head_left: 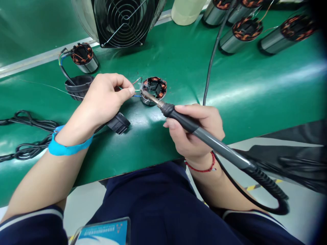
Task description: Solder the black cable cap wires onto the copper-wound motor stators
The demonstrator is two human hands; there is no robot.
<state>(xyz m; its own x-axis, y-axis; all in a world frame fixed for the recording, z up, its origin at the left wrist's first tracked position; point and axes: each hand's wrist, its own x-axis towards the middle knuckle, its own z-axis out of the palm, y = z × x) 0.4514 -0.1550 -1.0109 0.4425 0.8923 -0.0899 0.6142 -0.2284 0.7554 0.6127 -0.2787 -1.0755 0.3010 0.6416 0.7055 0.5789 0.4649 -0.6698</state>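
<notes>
fan (124, 21) at back | spare stators (246, 29) right | black cable coil (24, 134) left | black cap (78, 85)

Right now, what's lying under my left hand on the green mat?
Under the left hand a black plug-like part pokes out on the green mat, and a black round cap shows behind the hand. How the two connect is covered by the hand.

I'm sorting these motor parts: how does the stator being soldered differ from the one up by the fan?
The soldered stator lies near the soldering iron tip, its wires pinched by the left hand; the stator by the fan stands untouched, its leads trailing free. Smoke rises only at the first. Both show copper windings in a metal shell.
</notes>
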